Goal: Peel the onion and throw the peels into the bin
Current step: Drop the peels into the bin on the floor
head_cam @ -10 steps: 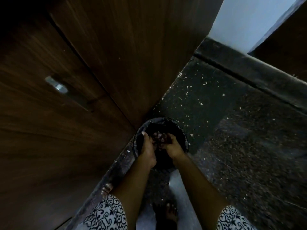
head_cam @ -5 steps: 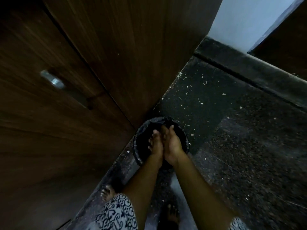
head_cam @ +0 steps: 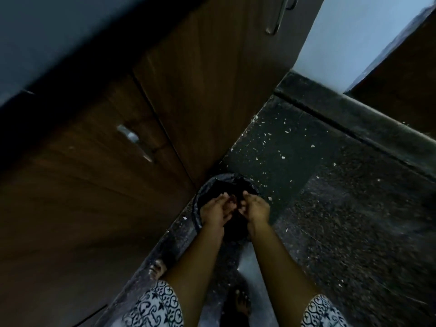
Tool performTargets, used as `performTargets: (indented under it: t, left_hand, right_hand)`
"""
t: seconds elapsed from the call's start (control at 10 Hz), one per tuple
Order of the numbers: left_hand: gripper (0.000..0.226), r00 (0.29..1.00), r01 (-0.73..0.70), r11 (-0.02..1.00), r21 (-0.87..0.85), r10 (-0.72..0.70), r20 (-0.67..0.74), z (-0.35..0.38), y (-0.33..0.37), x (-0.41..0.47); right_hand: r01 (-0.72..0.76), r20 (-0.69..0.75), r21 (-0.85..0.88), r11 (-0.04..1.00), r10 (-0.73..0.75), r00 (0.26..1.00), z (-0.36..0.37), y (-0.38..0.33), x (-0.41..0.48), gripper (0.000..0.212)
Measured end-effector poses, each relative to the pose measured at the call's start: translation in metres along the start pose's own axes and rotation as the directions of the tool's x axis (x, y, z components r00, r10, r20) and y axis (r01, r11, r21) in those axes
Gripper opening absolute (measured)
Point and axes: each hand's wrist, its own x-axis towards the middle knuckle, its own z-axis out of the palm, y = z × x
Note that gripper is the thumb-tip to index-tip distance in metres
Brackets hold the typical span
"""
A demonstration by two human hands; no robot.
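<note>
A round black bin [head_cam: 226, 177] lined with a black bag stands on the floor in the corner by the cabinets. Both of my hands hang over its mouth. My left hand [head_cam: 214, 212] has its fingers stretched out toward the right one. My right hand [head_cam: 257, 208] is turned inward with its fingers curled, so its palm is hidden. A small reddish-brown scrap of onion peel [head_cam: 233, 199] shows between the fingertips of the two hands, above the dark inside of the bin. No onion is in view.
Dark wooden cabinet doors [head_cam: 94, 185] with a metal handle [head_cam: 134, 139] rise close on the left. The dark speckled floor [head_cam: 318, 208] carries white flecks. A raised dark skirting [head_cam: 354, 123] runs at the back right. My bare feet [head_cam: 158, 267] stand just behind the bin.
My hands held a clump of peels over the bin, then pressed together, and have now come slightly apart. The camera has tilted, showing more of the cabinets.
</note>
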Motion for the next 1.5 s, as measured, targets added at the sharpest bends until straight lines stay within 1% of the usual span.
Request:
performTargets:
  t: [0.1,0.2,0.3,0.4,0.5,0.6,0.7,0.8,0.9,1.0,1.1,1.2,1.3,1.4,1.5]
  left_hand:
    - [0.036,0.991,-0.073,0.862,0.501,0.121,-0.064,-0.012,0.025,-0.056]
    - [0.052,0.976,-0.203,0.612,0.764,0.185,0.111,-0.020,0.052,-0.127]
    - [0.074,0.913,-0.407,0.492,0.769,0.246,0.326,-0.023,0.086,-0.212]
    - [0.053,0.787,-0.603,0.498,0.624,0.501,0.361,-0.039,0.130,-0.290]
    - [0.034,0.641,-0.715,0.469,0.518,0.735,0.220,-0.080,0.178,-0.357]
    - [0.027,0.534,-0.731,0.439,0.523,0.845,0.036,-0.142,0.225,-0.390]
    - [0.028,0.505,-0.636,0.484,0.602,0.850,-0.149,-0.208,0.259,-0.391]
    - [0.033,0.453,-0.460,0.502,0.733,0.842,-0.293,-0.274,0.284,-0.371]
    - [0.043,0.423,-0.261,0.511,0.819,0.823,-0.378,-0.331,0.299,-0.345]
    - [0.055,0.435,-0.062,0.471,0.880,0.806,-0.401,-0.371,0.307,-0.329]
    - [0.064,0.504,0.060,0.398,0.915,0.779,-0.372,-0.401,0.312,-0.317]
    - [0.074,0.535,0.076,0.367,0.927,0.770,-0.348,-0.416,0.308,-0.308]
    - [0.077,0.528,0.059,0.374,0.926,0.775,-0.347,-0.417,0.305,-0.303]
    - [0.077,0.520,0.067,0.370,0.927,0.780,-0.349,-0.417,0.306,-0.303]
    - [0.076,0.521,0.074,0.370,0.926,0.778,-0.352,-0.418,0.305,-0.302]
  right_hand:
    - [0.021,-0.045,-0.097,0.995,-0.026,0.999,-0.019,-0.035,-0.052,0.025]
    - [0.060,0.114,-0.017,0.998,-0.058,0.992,-0.030,-0.073,-0.111,0.042]
    - [0.263,0.204,0.030,0.964,-0.264,0.943,-0.041,-0.126,-0.190,0.059]
    - [0.451,0.273,0.054,0.891,-0.448,0.852,-0.041,-0.168,-0.253,0.031]
    - [0.588,0.370,0.081,0.805,-0.572,0.733,-0.012,-0.204,-0.308,0.027]
    - [0.702,0.502,0.057,0.709,-0.629,0.594,0.037,-0.243,-0.352,0.023]
    - [0.738,0.573,-0.009,0.675,-0.601,0.557,0.094,-0.270,-0.373,0.022]
    - [0.779,0.613,-0.125,0.614,-0.570,0.547,0.148,-0.285,-0.371,0.023]
    - [0.823,0.614,-0.244,0.514,-0.575,0.541,0.192,-0.295,-0.355,0.034]
    - [0.836,0.597,-0.336,0.434,-0.589,0.545,0.225,-0.308,-0.339,0.047]
    - [0.852,0.585,-0.403,0.334,-0.622,0.521,0.257,-0.322,-0.326,0.059]
    - [0.847,0.604,-0.491,0.204,-0.621,0.499,0.282,-0.335,-0.315,0.070]
    - [0.836,0.622,-0.532,0.137,-0.606,0.495,0.297,-0.344,-0.308,0.057]
    - [0.830,0.594,-0.528,0.178,-0.621,0.511,0.298,-0.348,-0.316,0.051]
    - [0.885,0.645,-0.413,0.217,-0.616,0.452,0.302,-0.339,-0.342,0.047]
